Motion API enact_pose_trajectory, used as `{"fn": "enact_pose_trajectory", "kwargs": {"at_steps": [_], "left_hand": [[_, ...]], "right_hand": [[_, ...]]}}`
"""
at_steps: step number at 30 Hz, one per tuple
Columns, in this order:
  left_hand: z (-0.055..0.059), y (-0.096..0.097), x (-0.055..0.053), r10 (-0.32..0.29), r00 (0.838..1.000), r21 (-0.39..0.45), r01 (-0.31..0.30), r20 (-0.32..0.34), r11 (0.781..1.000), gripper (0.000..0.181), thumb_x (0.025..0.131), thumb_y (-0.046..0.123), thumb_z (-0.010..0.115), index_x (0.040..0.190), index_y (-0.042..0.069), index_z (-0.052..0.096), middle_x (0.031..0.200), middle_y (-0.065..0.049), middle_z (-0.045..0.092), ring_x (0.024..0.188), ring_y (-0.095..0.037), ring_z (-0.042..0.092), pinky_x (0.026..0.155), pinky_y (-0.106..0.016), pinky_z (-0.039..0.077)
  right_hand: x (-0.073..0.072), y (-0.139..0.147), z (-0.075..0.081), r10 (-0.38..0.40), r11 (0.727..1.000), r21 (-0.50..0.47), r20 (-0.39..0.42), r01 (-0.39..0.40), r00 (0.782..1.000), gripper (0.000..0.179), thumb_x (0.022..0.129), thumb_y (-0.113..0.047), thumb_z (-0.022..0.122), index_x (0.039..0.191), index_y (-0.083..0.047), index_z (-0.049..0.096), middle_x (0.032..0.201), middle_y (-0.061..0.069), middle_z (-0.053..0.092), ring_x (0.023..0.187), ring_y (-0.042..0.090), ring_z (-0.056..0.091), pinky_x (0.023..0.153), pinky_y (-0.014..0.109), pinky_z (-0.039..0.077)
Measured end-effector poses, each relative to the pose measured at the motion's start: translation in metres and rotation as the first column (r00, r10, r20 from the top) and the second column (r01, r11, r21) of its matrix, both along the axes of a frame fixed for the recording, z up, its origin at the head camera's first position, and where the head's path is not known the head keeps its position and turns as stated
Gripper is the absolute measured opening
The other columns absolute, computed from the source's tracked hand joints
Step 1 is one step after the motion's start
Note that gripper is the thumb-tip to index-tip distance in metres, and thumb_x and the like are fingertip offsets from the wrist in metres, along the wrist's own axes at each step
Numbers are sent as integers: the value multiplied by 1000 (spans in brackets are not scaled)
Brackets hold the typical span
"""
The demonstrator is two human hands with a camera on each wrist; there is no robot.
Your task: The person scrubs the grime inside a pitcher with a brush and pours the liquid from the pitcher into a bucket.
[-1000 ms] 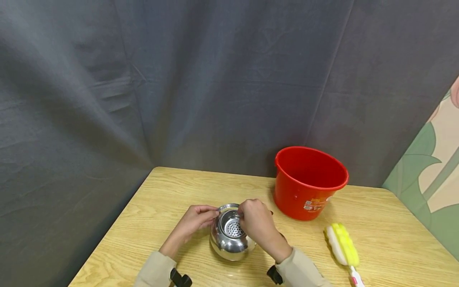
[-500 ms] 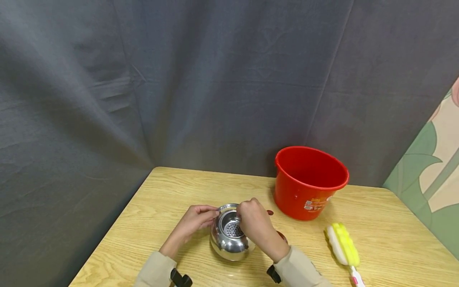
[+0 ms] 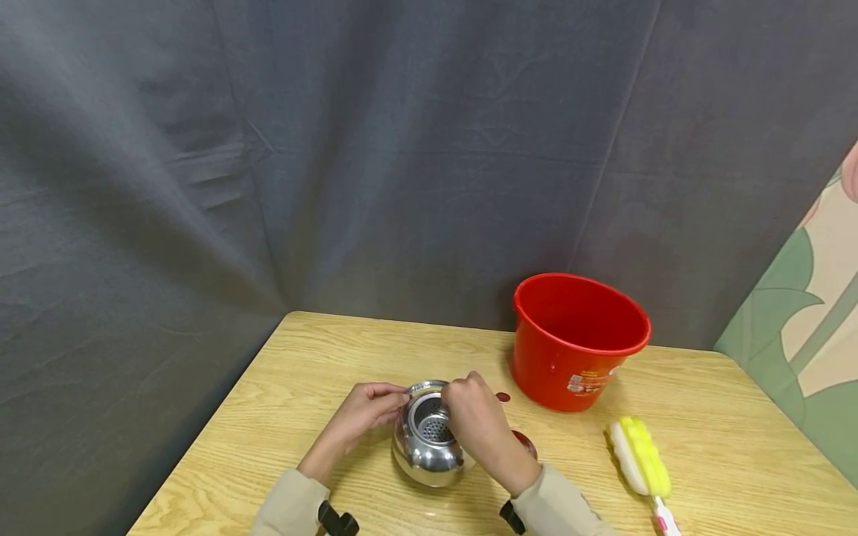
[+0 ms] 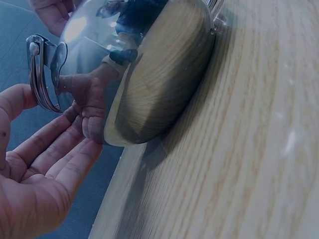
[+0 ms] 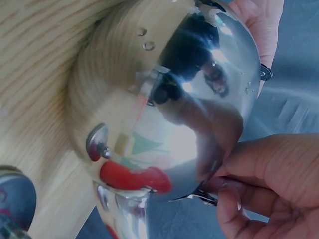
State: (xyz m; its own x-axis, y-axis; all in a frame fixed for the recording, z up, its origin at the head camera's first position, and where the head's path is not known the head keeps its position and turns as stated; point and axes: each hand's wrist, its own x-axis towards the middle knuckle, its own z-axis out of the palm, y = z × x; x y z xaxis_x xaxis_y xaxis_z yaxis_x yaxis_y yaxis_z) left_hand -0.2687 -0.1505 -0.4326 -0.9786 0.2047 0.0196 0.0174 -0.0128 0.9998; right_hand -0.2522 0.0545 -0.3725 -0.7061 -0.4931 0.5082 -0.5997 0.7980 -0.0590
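Observation:
A round, polished steel teapot point(image 3: 431, 463) stands on the table, lidless, with a perforated strainer point(image 3: 436, 429) in its mouth. My left hand point(image 3: 362, 417) holds it on the left: in the left wrist view the upper finger meets the folded wire handle point(image 4: 42, 74), and the other fingers point(image 4: 65, 159) lie along the side. My right hand point(image 3: 477, 417) is curled over the right edge of the mouth, hiding part of it. From the right wrist, that hand point(image 5: 279, 184) pinches at a thin metal edge point(image 5: 202, 196) on top; whether this is strainer or pot, I cannot tell.
Two dark red pieces point(image 3: 524, 444) lie partly behind my right hand. A red bucket point(image 3: 566, 372) stands at the back right. To the right lies a yellow and white sponge brush point(image 3: 640, 458). A grey cloth point(image 3: 429, 164) hangs behind the table.
My right hand has shifted slightly over the mouth, and more of the dark red pieces shows behind it. My left hand and the teapot stay in place.

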Motion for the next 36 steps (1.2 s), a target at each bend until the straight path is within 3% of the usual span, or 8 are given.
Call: {"fn": "enact_pose_trajectory", "kwargs": {"at_steps": [14, 23, 30, 36], "left_hand": [[0, 0, 1, 8, 1000, 6, -8, -1, 1000, 33, 93, 15, 63, 114, -10, 64, 108, -12, 67, 96, -19, 66, 86, -34, 54], [1, 1, 0, 4, 1000, 3, -4, 3, 1000, 33, 94, 16, 63, 114, -10, 64, 110, -13, 67, 98, -20, 65, 87, -34, 54], [0, 1, 0, 7, 1000, 4, -7, 8, 1000, 34, 93, 16, 63, 114, -10, 64, 109, -13, 67, 97, -21, 66, 87, -35, 54], [0, 1, 0, 15, 1000, 6, -15, 7, 1000, 34, 92, 15, 64, 114, -10, 63, 108, -13, 67, 97, -22, 66, 87, -35, 54]], "right_hand": [[1, 2, -3, 63, 991, -116, 18, -60, 998, 23, 65, 10, 66, 62, -12, 66, 60, -3, 51, 61, 19, 47, 51, 24, 38], [4, 8, 2, 41, 974, -222, 22, -35, 999, 20, 72, -6, 77, 91, -7, 75, 84, 4, 71, 75, 21, 58, 62, 33, 52], [7, 17, 5, 82, 912, -408, 60, -50, 995, 25, 72, -5, 78, 96, -6, 76, 90, 2, 72, 82, 20, 62, 72, 36, 52], [8, 27, 8, 114, 844, -534, 93, -47, 989, 28, 71, -3, 78, 99, -7, 76, 92, 0, 72, 81, 18, 65, 67, 35, 57]]}}
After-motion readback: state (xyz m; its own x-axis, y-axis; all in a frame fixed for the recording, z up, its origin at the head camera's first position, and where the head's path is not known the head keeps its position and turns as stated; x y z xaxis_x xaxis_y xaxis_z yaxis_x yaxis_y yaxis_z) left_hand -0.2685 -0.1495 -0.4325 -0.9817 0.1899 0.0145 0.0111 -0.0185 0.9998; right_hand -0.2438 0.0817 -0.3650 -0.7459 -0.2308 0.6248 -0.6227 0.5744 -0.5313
